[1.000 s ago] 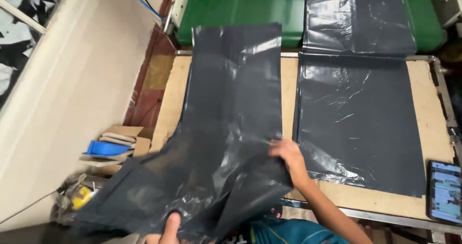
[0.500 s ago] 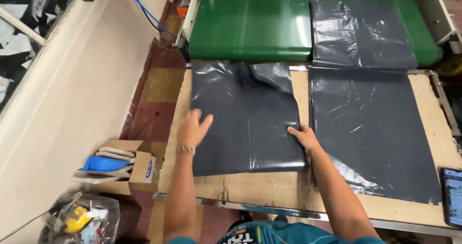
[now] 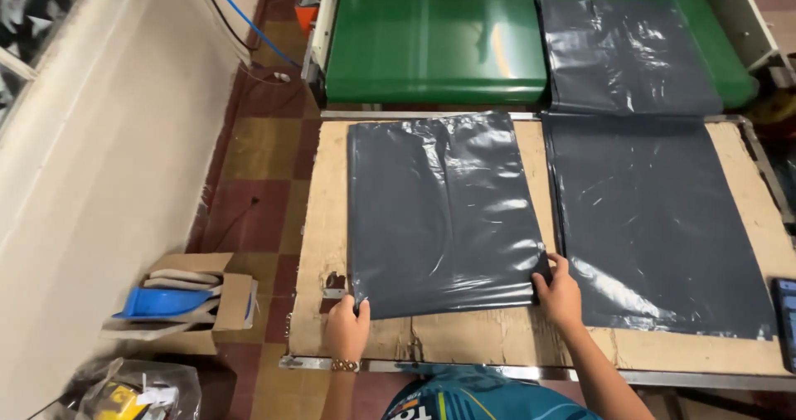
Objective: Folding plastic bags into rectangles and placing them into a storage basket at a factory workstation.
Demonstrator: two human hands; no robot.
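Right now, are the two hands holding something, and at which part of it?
Both are on the folded dark grey plastic sheet: the left hand at its near left corner, the right hand at its near right corner. Whether they pinch it or only press cannot be told.
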